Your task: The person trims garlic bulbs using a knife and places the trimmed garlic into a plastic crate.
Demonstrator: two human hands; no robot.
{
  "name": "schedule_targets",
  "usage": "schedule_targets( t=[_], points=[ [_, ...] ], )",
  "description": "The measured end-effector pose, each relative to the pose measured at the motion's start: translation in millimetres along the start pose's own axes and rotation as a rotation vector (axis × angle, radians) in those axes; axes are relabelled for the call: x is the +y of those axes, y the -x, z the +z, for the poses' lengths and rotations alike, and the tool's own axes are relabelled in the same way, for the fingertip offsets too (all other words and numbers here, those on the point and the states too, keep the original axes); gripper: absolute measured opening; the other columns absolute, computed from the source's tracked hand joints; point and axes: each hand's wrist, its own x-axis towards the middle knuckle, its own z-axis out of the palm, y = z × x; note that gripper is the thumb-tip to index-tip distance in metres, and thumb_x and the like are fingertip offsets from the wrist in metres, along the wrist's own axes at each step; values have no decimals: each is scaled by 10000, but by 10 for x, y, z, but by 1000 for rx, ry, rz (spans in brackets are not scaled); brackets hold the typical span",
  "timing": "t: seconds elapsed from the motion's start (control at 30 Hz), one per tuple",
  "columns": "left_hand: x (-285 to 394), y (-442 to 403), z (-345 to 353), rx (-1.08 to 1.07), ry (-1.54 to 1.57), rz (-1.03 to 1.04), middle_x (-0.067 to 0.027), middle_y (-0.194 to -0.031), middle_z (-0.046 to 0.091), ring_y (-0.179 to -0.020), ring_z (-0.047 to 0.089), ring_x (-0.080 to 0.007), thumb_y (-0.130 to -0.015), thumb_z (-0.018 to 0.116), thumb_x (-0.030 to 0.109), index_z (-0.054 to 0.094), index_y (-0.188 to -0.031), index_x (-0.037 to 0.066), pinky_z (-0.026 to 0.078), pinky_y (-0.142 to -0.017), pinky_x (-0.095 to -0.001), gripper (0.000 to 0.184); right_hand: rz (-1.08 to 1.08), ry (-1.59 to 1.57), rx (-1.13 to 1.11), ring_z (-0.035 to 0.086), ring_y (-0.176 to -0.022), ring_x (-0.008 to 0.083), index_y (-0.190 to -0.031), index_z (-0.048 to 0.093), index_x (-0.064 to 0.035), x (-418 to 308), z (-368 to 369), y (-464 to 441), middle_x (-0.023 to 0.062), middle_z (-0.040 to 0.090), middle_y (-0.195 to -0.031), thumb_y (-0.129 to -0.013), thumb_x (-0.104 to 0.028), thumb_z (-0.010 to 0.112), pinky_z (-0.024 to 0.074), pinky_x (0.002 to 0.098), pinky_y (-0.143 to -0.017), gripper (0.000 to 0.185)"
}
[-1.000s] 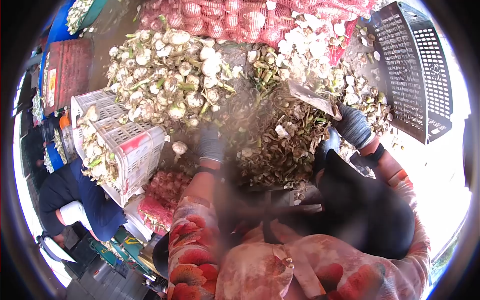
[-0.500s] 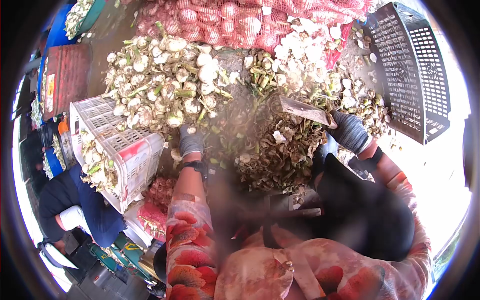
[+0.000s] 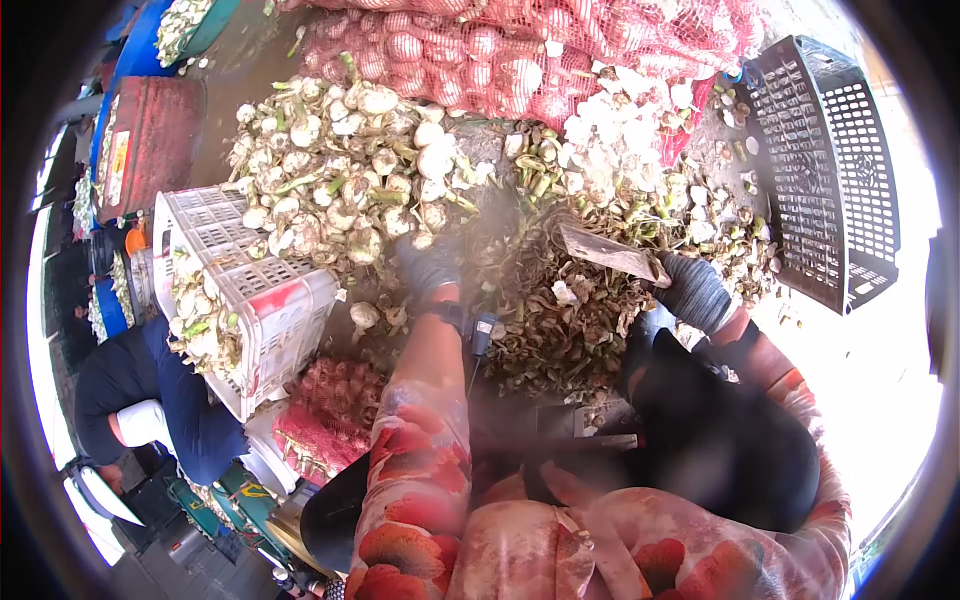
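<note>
My right hand (image 3: 698, 293), in a grey glove, is closed round the handle end of a wide-bladed cleaver (image 3: 612, 254). The blade points left over a heap of brown garlic trimmings (image 3: 570, 325). My left hand (image 3: 428, 266), also gloved, is at the lower right edge of a pile of garlic bulbs (image 3: 340, 165). Haze and blur hide its fingers, so any hold cannot be made out. A loose garlic bulb (image 3: 364, 316) lies below and to its left. Beside my left wrist is a small grey block-shaped device (image 3: 483, 335) with a cord.
Red mesh sacks of bulbs (image 3: 440, 65) lie across the back. On the left, a white plastic crate (image 3: 290, 290) is tipped beside the pile. A black crate (image 3: 820, 180) stands at the right. Another person (image 3: 160, 400) bends over at the lower left.
My left hand has moved right, from beside the white crate towards the middle. The cleaver stays in my right hand at nearly the same place. The view has shifted slightly.
</note>
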Motion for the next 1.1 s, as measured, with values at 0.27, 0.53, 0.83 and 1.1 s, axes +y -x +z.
schedule_targets(
  t=[0.27,0.53,0.83,1.1],
  points=[
    [912,172,-2062,-282,-180,267,-40,-927,606,-793,571,-148,-783,715,133,527,-1093,52,500,-676,-293,370,-96,-182,54,600,-709,382,-947,591,-41,-53,107,-137,198,604,-755,-801,-178,683,478,419,-640,220],
    [93,-421,-5403,87,-868,-405,-96,-829,639,-679,610,-220,-749,731,228,637,-1038,56,511,-500,-360,349,-169,-153,19,603,-686,353,-990,608,-11,-301,124,-258,206,629,-772,-848,-161,664,483,381,-651,214],
    [-182,562,-6274,187,-94,-771,-18,-962,633,-896,621,-248,-766,739,243,596,-1078,144,512,-795,-409,357,-138,-154,-65,580,-725,158,-1016,614,0,-233,211,-264,134,655,-811,-844,-148,679,481,327,-687,236],
    [367,107,-5270,-210,-420,-436,-108,-1173,550,-913,615,-256,-818,689,478,420,-1370,90,537,-719,-405,726,-176,133,-21,585,-751,422,-998,581,-4,-442,34,-240,232,612,-789,-828,-214,678,474,442,-654,288]
  ],
)
